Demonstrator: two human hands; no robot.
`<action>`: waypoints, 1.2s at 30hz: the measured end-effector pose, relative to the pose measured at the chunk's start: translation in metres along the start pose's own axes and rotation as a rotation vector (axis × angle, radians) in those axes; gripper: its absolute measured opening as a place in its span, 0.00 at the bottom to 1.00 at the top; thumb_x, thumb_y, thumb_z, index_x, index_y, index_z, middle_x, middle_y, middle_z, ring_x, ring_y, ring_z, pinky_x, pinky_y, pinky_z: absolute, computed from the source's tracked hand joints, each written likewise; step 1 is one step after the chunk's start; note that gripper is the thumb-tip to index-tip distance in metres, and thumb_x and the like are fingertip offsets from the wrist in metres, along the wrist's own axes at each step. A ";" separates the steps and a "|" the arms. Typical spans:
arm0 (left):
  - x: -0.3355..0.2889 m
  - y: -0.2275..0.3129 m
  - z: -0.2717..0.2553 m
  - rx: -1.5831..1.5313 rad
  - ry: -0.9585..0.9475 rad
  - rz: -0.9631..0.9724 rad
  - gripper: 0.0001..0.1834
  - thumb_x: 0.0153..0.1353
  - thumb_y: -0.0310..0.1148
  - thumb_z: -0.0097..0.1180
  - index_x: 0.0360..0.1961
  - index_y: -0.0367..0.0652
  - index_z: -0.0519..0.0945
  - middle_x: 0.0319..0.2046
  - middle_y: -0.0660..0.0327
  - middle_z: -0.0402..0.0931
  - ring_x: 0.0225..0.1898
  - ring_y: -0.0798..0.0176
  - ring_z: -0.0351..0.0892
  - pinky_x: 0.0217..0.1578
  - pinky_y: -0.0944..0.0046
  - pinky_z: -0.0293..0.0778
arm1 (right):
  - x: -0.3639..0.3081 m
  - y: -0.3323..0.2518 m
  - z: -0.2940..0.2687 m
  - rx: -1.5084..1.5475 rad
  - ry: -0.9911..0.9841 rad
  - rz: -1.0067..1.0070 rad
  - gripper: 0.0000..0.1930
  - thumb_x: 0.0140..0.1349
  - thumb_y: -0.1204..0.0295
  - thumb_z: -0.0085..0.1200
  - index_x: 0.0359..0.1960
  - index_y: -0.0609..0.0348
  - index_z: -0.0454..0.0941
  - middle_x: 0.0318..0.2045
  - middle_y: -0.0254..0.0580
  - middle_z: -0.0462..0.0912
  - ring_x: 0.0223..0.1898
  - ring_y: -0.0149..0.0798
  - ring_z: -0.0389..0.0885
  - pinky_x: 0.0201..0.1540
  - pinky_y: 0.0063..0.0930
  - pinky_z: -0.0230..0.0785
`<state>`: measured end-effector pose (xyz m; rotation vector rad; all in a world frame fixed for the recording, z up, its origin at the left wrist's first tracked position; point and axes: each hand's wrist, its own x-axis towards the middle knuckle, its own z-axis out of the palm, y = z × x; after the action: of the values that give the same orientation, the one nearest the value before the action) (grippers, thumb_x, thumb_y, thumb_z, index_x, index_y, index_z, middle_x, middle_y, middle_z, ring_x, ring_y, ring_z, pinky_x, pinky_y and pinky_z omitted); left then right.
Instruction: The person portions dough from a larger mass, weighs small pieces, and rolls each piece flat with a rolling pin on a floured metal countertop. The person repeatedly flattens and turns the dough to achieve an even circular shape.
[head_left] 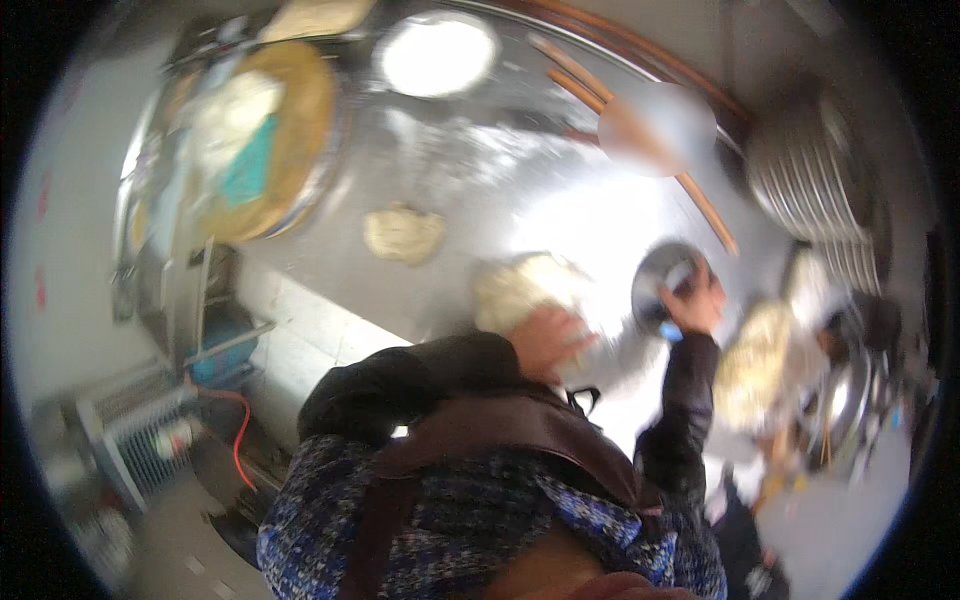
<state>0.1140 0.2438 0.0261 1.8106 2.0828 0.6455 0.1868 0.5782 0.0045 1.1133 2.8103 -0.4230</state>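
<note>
A large lump of pale dough (pixel 528 287) lies on the metal worktop in front of me. My left hand (pixel 552 342) rests at its near side, fingers stretched out and holding nothing. To the right, my right hand (pixel 697 298) is on a small round metal bowl (pixel 652 283), its fingers and thumb bent over the right rim. Blur hides the exact grip and what the bowl contains. Farther left, a smaller flat piece of dough (pixel 403 233) sits apart on the worktop.
White flour (pixel 460 150) dusts the metal worktop (pixel 350 215). A white round dish (pixel 436 54) stands at the back, with wooden rolling pins (pixel 708 212) to its right. A round wooden board (pixel 308 130) is far left, stacked metal trays (pixel 810 175) far right. More dough (pixel 757 365) lies right.
</note>
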 end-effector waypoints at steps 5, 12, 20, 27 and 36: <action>-0.015 -0.012 -0.015 -0.275 0.086 -0.087 0.36 0.63 0.48 0.63 0.69 0.46 0.72 0.53 0.52 0.76 0.55 0.48 0.73 0.58 0.47 0.70 | 0.006 0.010 -0.026 -0.049 0.033 -0.063 0.54 0.45 0.46 0.72 0.76 0.49 0.63 0.69 0.60 0.68 0.67 0.63 0.66 0.67 0.60 0.63; -0.098 -0.070 -0.118 0.128 0.965 -0.651 0.31 0.58 0.34 0.67 0.65 0.52 0.79 0.65 0.52 0.71 0.67 0.41 0.67 0.66 0.41 0.63 | 0.005 -0.133 -0.112 0.377 0.041 -0.570 0.49 0.48 0.60 0.71 0.73 0.65 0.66 0.68 0.61 0.70 0.69 0.57 0.65 0.73 0.49 0.54; -0.277 -0.242 -0.301 0.863 1.197 -1.041 0.44 0.56 0.42 0.71 0.75 0.58 0.68 0.77 0.49 0.55 0.77 0.29 0.47 0.71 0.26 0.47 | 0.000 -0.441 -0.105 0.391 0.120 -1.207 0.46 0.43 0.61 0.72 0.68 0.65 0.72 0.65 0.59 0.73 0.62 0.59 0.70 0.68 0.49 0.62; -0.334 -0.354 -0.374 0.533 0.706 -1.012 0.48 0.54 0.44 0.67 0.77 0.52 0.63 0.76 0.42 0.55 0.78 0.39 0.51 0.75 0.33 0.48 | 0.004 -0.675 -0.077 0.549 0.134 -1.145 0.44 0.45 0.57 0.74 0.65 0.65 0.74 0.62 0.57 0.77 0.61 0.59 0.73 0.67 0.48 0.65; -0.357 -0.354 -0.323 0.483 0.639 -0.690 0.35 0.58 0.37 0.61 0.68 0.38 0.71 0.71 0.49 0.65 0.74 0.44 0.60 0.72 0.45 0.58 | 0.062 -0.902 -0.017 0.217 0.280 -1.152 0.45 0.48 0.43 0.66 0.67 0.55 0.76 0.60 0.55 0.80 0.62 0.59 0.75 0.68 0.47 0.65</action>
<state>-0.2937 -0.1875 0.0953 0.9570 3.2766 0.5933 -0.4741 -0.0037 0.2094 -0.6331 3.4165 -0.6636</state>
